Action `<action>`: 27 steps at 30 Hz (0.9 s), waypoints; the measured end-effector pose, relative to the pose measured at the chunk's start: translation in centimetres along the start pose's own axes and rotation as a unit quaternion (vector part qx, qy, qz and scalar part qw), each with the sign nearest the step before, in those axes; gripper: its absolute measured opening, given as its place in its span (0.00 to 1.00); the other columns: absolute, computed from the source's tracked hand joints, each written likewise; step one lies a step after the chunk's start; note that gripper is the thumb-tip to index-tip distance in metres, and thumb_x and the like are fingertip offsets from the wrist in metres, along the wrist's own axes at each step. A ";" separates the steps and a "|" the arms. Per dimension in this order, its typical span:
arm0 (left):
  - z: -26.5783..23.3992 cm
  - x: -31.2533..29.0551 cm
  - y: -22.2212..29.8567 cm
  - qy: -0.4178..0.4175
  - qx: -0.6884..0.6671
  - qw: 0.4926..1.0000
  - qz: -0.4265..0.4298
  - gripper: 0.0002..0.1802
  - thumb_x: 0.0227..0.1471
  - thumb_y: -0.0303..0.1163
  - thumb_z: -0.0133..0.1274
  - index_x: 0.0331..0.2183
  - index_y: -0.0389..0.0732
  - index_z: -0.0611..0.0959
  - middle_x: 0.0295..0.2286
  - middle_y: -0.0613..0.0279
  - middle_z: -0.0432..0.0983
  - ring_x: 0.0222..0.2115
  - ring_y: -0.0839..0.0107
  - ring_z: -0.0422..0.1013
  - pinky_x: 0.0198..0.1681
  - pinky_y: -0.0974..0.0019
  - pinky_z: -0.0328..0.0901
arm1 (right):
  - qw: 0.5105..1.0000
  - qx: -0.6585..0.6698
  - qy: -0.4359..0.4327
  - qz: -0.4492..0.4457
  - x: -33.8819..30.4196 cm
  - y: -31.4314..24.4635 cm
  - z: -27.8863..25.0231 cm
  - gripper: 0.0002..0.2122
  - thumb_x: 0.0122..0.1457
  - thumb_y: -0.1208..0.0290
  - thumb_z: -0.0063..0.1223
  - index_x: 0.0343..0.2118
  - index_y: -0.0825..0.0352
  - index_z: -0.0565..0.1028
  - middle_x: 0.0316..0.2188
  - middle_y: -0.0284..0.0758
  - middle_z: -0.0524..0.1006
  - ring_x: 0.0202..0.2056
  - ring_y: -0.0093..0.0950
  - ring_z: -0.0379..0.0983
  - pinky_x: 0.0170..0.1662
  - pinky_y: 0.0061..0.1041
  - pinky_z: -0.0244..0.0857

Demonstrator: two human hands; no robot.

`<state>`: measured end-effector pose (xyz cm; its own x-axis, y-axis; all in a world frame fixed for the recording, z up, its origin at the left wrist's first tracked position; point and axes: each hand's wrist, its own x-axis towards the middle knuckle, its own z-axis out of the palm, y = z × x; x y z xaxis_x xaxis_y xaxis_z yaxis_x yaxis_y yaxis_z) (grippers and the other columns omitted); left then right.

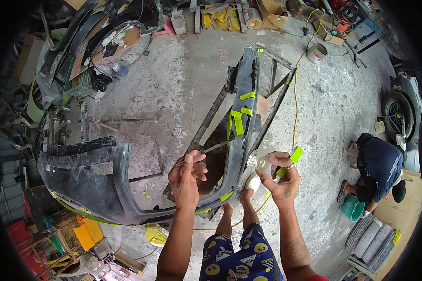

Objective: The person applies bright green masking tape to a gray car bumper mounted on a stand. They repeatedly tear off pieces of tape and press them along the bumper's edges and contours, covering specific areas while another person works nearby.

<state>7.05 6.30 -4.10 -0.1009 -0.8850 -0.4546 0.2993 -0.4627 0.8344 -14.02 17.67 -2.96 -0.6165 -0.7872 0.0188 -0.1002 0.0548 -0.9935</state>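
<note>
A dark grey car bumper [243, 110] lies on a metal frame in front of me, with yellow-green tape strips [237, 122] stuck along it. Over its inner side, my left hand [185, 181] has the fingers curled round a thin stick [215, 147], whose far end reaches toward the bumper's edge. Just right of the bumper, my right hand [285, 181] pinches a small, clear round object [263, 164], perhaps a cup or a tape core. A yellow-green tape piece [296, 154] sticks out at the same hand's fingers.
Bumpers and scrap [70, 56] are piled at the far left. A yellow hose [295, 107] runs along the concrete floor. At the right a person [380, 161] crouches over a green bucket [352, 208], near stacked tyres [370, 241]. A metal can [317, 52] stands at the back right.
</note>
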 end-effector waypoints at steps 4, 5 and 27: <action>-0.3 -0.2 -0.1 -0.001 0.000 1.000 -0.001 0.18 0.65 0.41 0.53 0.47 0.37 0.81 0.39 0.54 0.82 0.25 0.74 0.74 0.25 0.71 0.66 | 1.000 -0.002 0.000 0.003 0.0 -0.1 0.1 0.17 0.44 0.80 0.72 0.38 0.65 0.78 0.44 0.33 0.78 0.29 0.15 0.66 0.30 0.16 0.61; -0.4 -0.3 -0.1 -0.002 0.000 1.000 0.001 0.18 0.65 0.41 0.53 0.47 0.37 0.81 0.40 0.53 0.82 0.25 0.74 0.74 0.25 0.71 0.66 | 1.000 -0.002 0.001 0.003 0.0 -0.2 0.1 0.17 0.44 0.80 0.72 0.38 0.65 0.78 0.43 0.33 0.78 0.30 0.15 0.66 0.30 0.16 0.61; 1.0 1.7 0.2 -0.007 0.004 1.000 0.024 0.18 0.65 0.40 0.53 0.48 0.36 0.81 0.39 0.52 0.82 0.25 0.75 0.75 0.24 0.73 0.67 | 0.999 -0.008 -0.035 0.024 -1.0 0.2 -0.6 0.18 0.47 0.84 0.68 0.42 0.68 0.75 0.47 0.38 0.74 0.45 0.24 0.73 0.43 0.19 0.66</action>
<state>6.00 4.60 -4.41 -0.0997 -0.9067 -0.4097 0.2964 -0.4202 0.8577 -13.92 18.85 -3.15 -0.5644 -0.8246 -0.0382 -0.0837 0.1032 -0.9911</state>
